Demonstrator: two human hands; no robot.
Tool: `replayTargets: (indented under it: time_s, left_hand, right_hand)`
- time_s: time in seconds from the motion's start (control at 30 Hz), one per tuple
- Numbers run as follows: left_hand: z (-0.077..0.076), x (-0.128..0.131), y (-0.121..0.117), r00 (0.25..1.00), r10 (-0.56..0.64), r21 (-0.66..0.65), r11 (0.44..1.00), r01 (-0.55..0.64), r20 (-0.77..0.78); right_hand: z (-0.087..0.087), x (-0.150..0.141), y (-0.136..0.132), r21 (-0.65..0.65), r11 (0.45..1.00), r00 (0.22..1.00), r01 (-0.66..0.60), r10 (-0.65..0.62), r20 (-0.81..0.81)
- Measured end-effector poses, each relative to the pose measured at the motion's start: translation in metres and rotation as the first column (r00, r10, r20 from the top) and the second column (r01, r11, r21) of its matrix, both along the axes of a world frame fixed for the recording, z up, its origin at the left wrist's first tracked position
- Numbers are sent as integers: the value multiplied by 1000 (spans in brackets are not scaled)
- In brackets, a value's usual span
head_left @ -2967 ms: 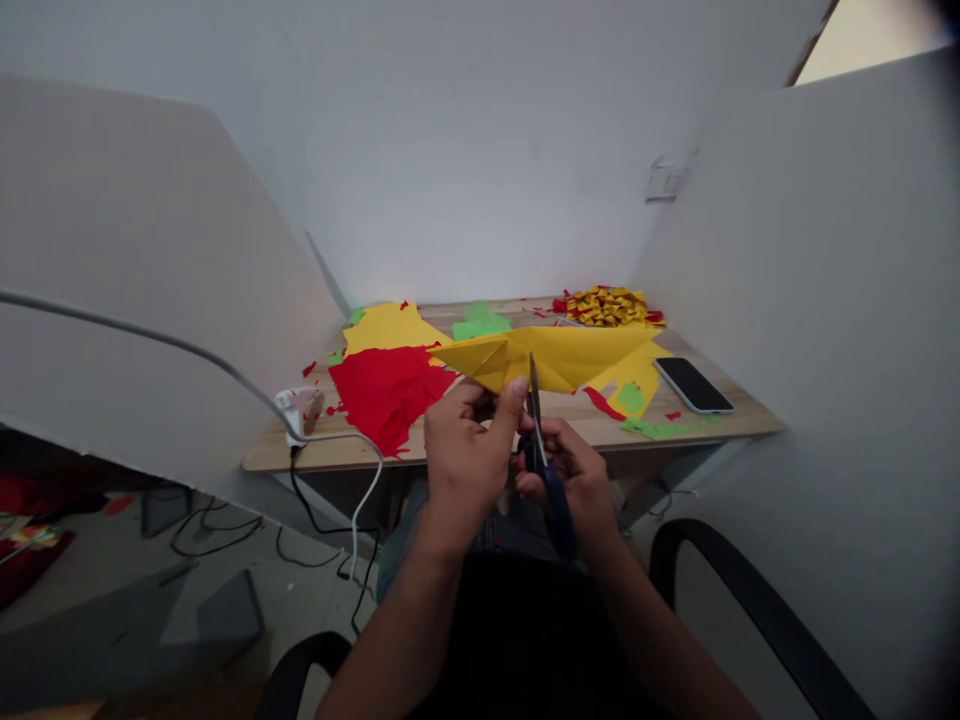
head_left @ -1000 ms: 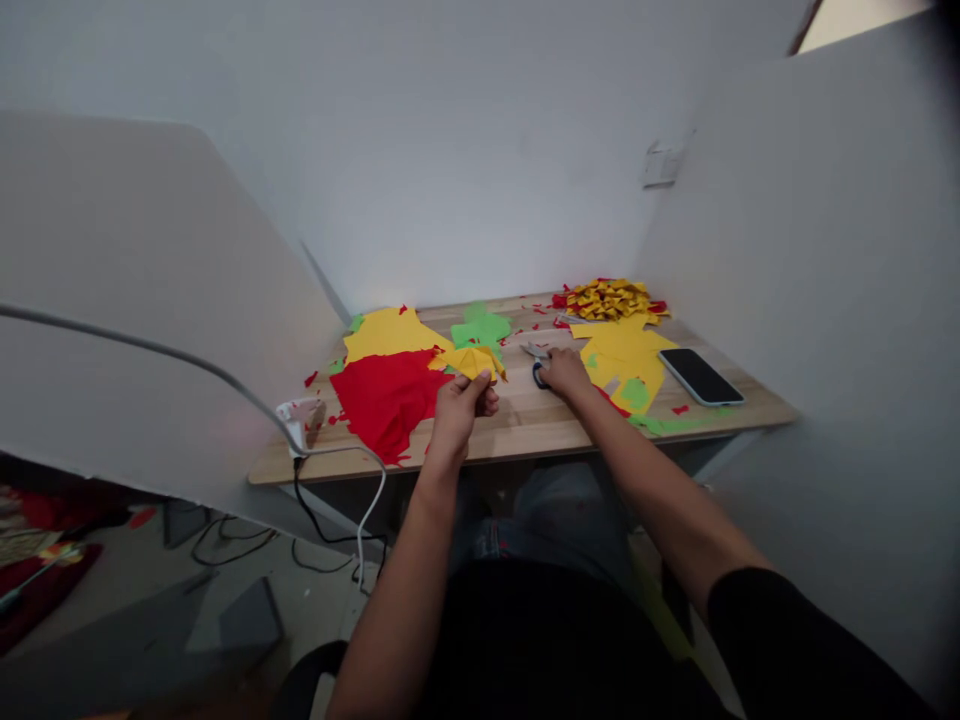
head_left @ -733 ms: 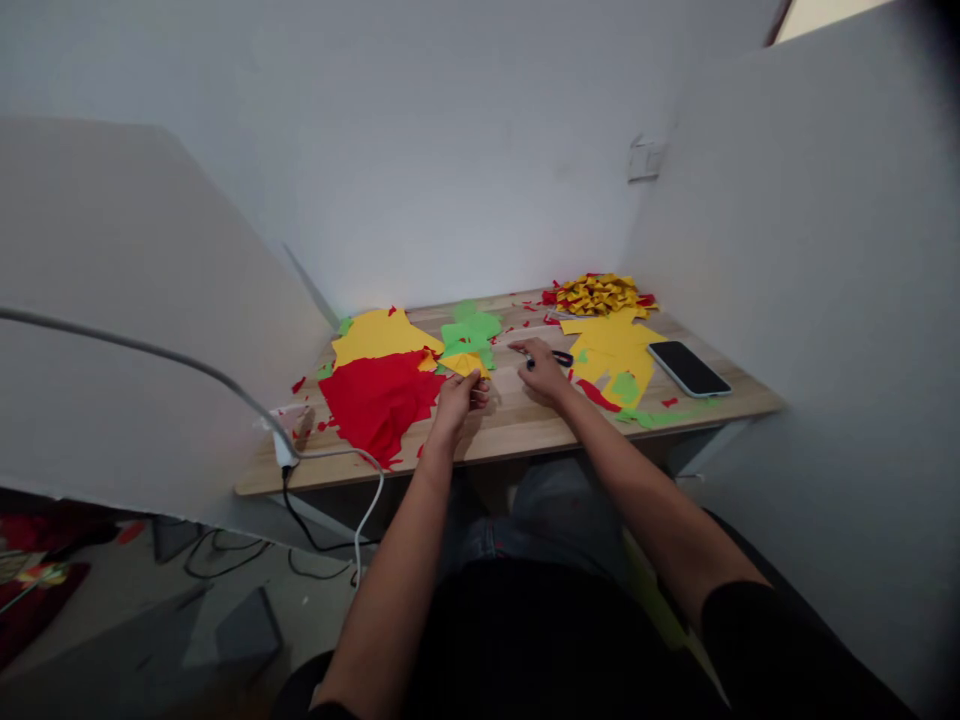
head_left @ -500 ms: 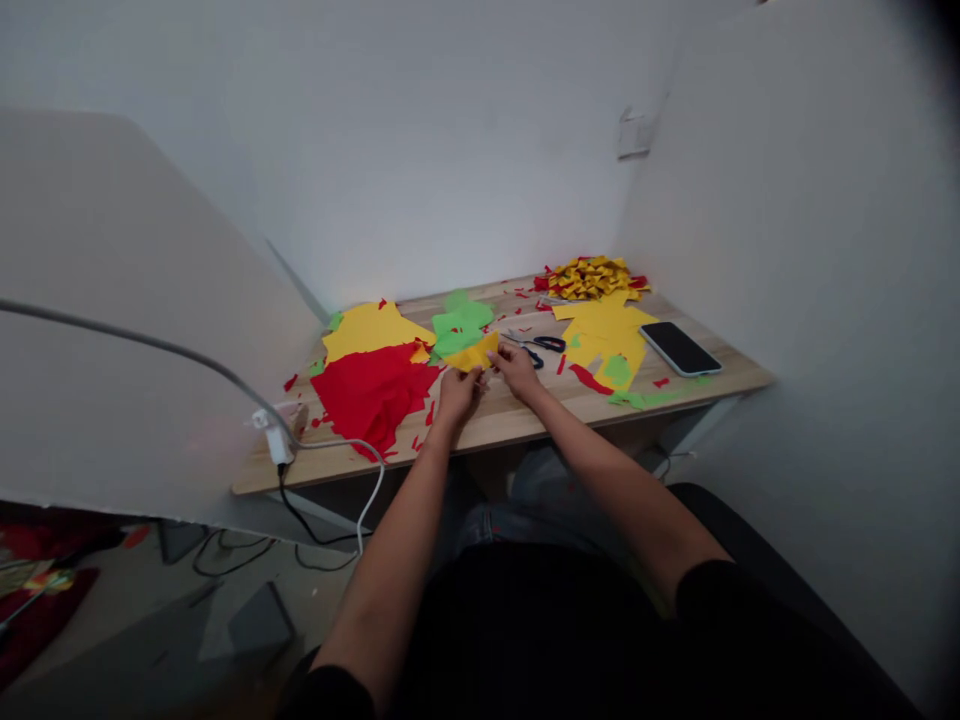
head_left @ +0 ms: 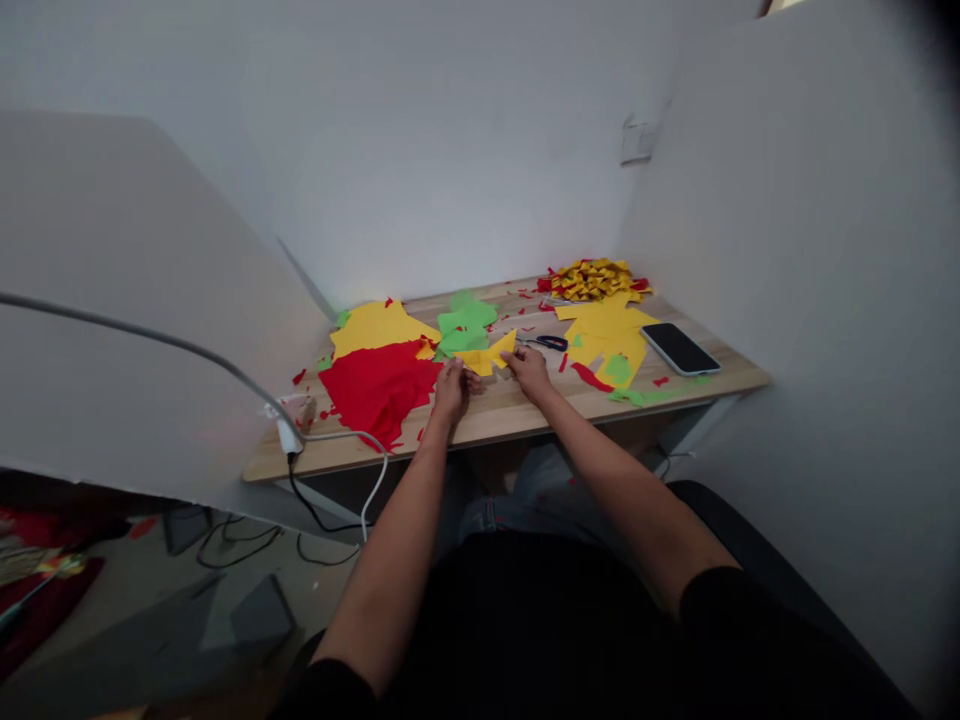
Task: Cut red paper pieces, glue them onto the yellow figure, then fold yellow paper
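Observation:
Between my hands, just above the table, is a small yellow cut piece (head_left: 486,358), of felt or paper, spread out with a notch in its lower edge. My left hand (head_left: 453,388) pinches its left end. Its right end is held in the fingertips of my right hand (head_left: 528,370). Just behind my right hand lie scissors (head_left: 551,342), their blades partly hidden by it. Green pieces (head_left: 466,318) lie beyond the yellow piece. A red sheet (head_left: 381,385) sits left of my left hand, overlapping a larger yellow sheet (head_left: 382,328).
A pile of yellow and red cut shapes (head_left: 594,280) is at the back right. Yellow offcuts (head_left: 611,330) and a phone (head_left: 680,349) lie on the right. A white plug with a cable (head_left: 289,433) is by the table's left edge. Walls (head_left: 480,150) enclose the table (head_left: 495,425).
The yellow piece has been opened out wider, and its notch now shows. My right hand has shifted slightly right, away from my left, covering more of the scissors.

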State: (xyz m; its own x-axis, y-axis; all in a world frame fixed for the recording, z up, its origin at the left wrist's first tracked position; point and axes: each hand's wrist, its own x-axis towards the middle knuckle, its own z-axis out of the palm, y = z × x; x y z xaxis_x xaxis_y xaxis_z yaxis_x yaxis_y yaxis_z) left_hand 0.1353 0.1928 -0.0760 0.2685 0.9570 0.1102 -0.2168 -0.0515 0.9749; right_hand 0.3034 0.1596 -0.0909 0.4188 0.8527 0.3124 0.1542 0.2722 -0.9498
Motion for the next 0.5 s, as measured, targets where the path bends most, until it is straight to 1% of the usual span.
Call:
replayTargets:
  time_s: [0.23,0.4,0.5]
  left_hand:
    - [-2,0,6,997,62,-28,998,-60,41]
    - [-10,1,6,998,63,-18,998,-63,11]
    - [-14,1,8,998,70,-8,997,-70,-4]
  right_hand:
    - [-2,0,1,-10,1000,1000,-11,11,-29]
    - [1,-1,-2,-3,1000,999,-23,23,-31]
    - [3,-1,-4,-11,999,998,-51,51,-21]
